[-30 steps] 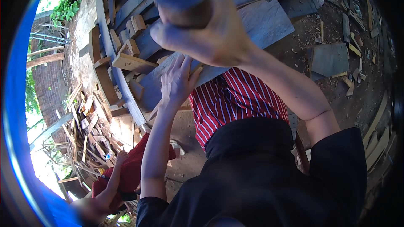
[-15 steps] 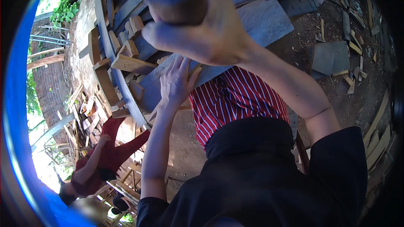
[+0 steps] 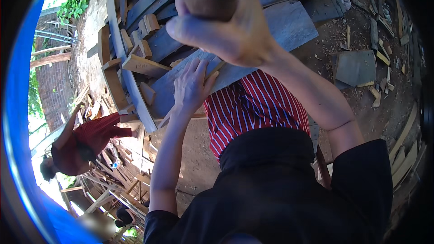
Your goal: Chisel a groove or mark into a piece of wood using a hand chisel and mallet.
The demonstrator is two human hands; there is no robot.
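- A person's right hand, raised close to the camera, wraps its fingers around a thick, round, dark-topped object; the upper edge cuts off its top, blur softens its surface, and its kind cannot be told.
- The same hand hides whatever lies directly beneath it, including part of the long grey board that slants across the person's front.
- The left hand lies on that board, fingers straight and close together, thumb set slightly apart; a narrow brown wood piece shows beside the thumb, though whether the fingers grip it cannot be told.
- Left of the board, wood blocks and offcuts overlap, many partly covered by one another.
- Below the board, a red striped garment meets a black top, which blocks much of the ground.
- At left, a co-worker in dark red appears tipped sideways near the lens rim; a second person lower down is mostly obscured, beside an unreadable pale blur.
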